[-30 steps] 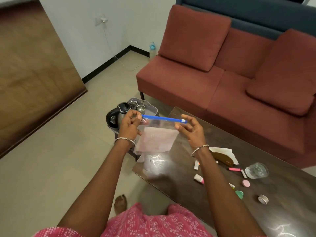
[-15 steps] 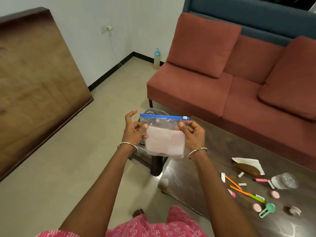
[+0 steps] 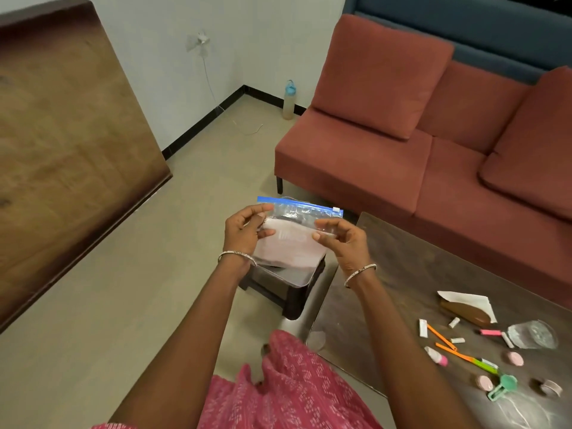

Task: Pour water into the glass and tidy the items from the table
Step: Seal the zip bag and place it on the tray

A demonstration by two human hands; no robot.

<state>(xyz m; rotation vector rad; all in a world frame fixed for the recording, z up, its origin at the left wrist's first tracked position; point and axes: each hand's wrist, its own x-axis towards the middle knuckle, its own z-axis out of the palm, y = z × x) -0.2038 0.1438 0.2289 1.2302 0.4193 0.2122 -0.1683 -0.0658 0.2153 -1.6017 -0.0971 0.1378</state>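
I hold a clear zip bag [image 3: 294, 239] with a blue zip strip in front of me, above a small dark stool. My left hand [image 3: 244, 230] pinches its left edge and my right hand [image 3: 340, 239] pinches its right edge. The bag has a pale pink panel. On the dark table [image 3: 396, 274] at the right lie a glass [image 3: 532, 334] on its side, orange sticks [image 3: 441, 337], a pink highlighter [image 3: 490, 332], small white tubes, pink round lids [image 3: 515, 358], a green clip [image 3: 503, 387] and a brown object [image 3: 464, 311] on white paper.
A dark stool [image 3: 288, 292] with a tray stands on the floor under the bag, left of the table. A red sofa [image 3: 418, 144] lies behind the table. A water bottle [image 3: 289, 100] stands by the wall. A wooden panel [image 3: 62, 134] fills the left.
The bag has dropped lower and nearer to me, both hands shifting down its sides. The view has swung left and down, hiding the kettle behind the bag.
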